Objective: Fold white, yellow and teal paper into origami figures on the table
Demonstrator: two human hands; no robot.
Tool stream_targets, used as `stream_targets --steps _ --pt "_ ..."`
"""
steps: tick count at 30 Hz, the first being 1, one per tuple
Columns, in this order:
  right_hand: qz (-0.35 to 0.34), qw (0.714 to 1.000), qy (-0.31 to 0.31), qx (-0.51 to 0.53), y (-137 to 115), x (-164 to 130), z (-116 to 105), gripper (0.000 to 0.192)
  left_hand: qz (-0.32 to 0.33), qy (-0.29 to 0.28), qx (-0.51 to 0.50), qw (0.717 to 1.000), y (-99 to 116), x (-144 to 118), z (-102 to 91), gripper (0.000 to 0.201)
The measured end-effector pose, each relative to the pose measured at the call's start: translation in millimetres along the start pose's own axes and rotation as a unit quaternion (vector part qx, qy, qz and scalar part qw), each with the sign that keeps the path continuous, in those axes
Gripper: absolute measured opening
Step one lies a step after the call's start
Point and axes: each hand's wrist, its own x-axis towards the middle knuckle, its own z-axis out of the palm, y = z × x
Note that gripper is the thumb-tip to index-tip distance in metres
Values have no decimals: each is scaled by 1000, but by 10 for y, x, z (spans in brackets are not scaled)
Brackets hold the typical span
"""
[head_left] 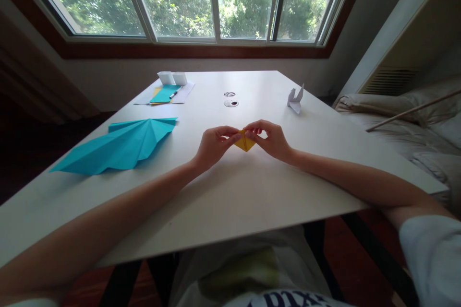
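A small yellow folded paper [246, 144] with a pointed lower end is held just over the middle of the white table [216, 201]. My left hand [215, 144] pinches its left upper part between thumb and fingers. On the other side, my right hand [269, 139] pinches the right upper part in the same way. The fingertips of both hands meet near the top centre of the paper and hide some of its folds. A crease or slit runs down its middle.
Left of my hands lies a large creased blue paper [122, 146]. Farther back are stacked coloured sheets [165, 94], a pen [175, 92] and white paper boxes [173, 77]. A white origami figure [296, 100] stands back right. Two round dark-patterned marks [231, 103] lie at centre.
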Motion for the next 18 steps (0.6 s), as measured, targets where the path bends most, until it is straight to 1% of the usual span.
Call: stream_targets --steps 7,11,15,18 --pt "-24 1000 -7 0 10 -8 -3 16 29 27 45 998 81 -21 -2 26" --pt "-45 999 -22 -11 12 -12 -13 16 41 28 60 997 81 -22 -5 24" --pt "-81 996 -16 -19 31 -8 -16 13 54 22 63 996 64 -18 -5 22" --pt "-91 995 -17 -32 52 -6 -15 10 58 11 67 996 56 -15 -9 22"
